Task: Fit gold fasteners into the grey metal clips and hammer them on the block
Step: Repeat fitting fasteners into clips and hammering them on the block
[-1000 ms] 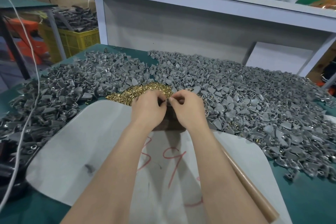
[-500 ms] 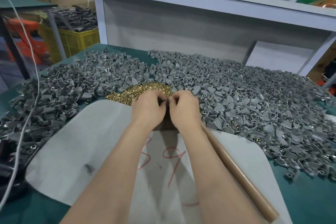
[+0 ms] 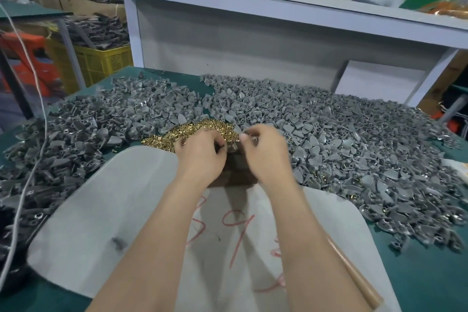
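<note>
The clip [image 3: 250, 137] is pinched between the thumb and forefinger of my right hand [image 3: 266, 153], just above the block [image 3: 237, 172]. My left hand [image 3: 200, 153] meets it there with fingers curled. Whether it holds a fastener I cannot tell, as the blur hides it. From the block, the gold fasteners [image 3: 187, 130] are heaped at eleven o'clock, just beyond my left hand. Loose clips [image 3: 342, 149] spread from nine round to three. At six lies a white sheet [image 3: 114, 210] with red marks, and a wooden handle [image 3: 354, 278] lies on it at five.
</note>
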